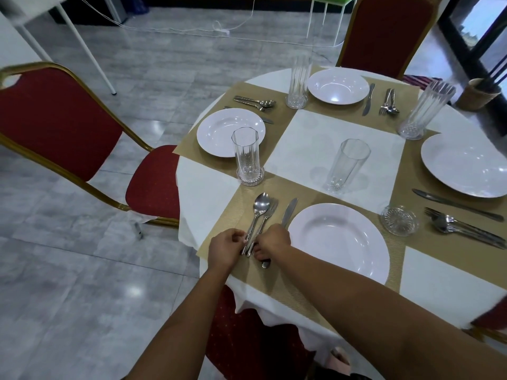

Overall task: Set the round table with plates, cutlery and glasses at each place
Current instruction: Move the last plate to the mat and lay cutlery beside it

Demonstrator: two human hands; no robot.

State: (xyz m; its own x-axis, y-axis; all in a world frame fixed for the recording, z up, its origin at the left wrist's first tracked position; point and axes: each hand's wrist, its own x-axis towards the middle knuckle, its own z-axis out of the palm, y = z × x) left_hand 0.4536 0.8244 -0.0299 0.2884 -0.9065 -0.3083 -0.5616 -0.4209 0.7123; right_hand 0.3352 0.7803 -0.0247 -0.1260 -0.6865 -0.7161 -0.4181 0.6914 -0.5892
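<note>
Low in the frame, left of centre, my left hand [223,244] pinches the spoon [260,207] by its handle. My right hand [272,239] curls round the fork [270,212] handle, I judge to square them side by side on the placemat [233,212], left of the nearest plate [338,242]. Both run up-frame, tilted right, heads toward the table [329,138] middle.

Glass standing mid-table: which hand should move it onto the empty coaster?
Right, probably. The coaster sits right of the near plate and the glass beyond it, both nearer the right hand. The left hand, farther left on the cutlery, would have to cross the plate.
</note>
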